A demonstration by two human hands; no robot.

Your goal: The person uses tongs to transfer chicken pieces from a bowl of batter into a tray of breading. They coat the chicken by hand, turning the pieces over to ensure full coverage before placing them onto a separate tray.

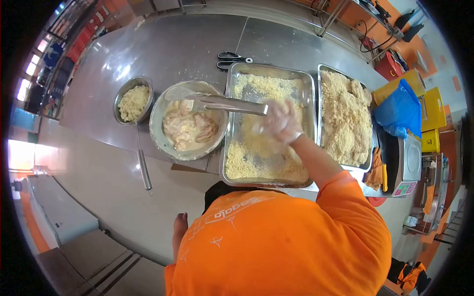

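The left hand [180, 222] hangs low at the person's left side, in front of the bench [168, 44] and below its surface. The right forearm reaches forward from the orange sleeve [340, 190]. The right hand [285, 121], in a clear glove, is over the middle of the near tray [269, 70], just beside the end of the tongs [237, 105].

A strainer [151, 102] at the left holds pale, crumbly clumps [133, 102]; its handle [143, 165] projects past the bench edge. Next to it, a bowl [157, 132] contains meat pieces [190, 129] in pale batter. The tongs lie across the bowl, extending above the near tray. That tray stands between the bowl and the far-right tray [320, 101] and carries yellowish crumbs [247, 160], with metal showing through in places. The far-right tray is heaped with coarse, lumpy coating [345, 118].

The left hand is mostly hidden by the shirt; the state of its fingers cannot be determined. Motion blur obscures the right hand: whether its fingers are clenched, released or touching the tongs cannot be determined. The right forearm covers part of the near tray's rim.
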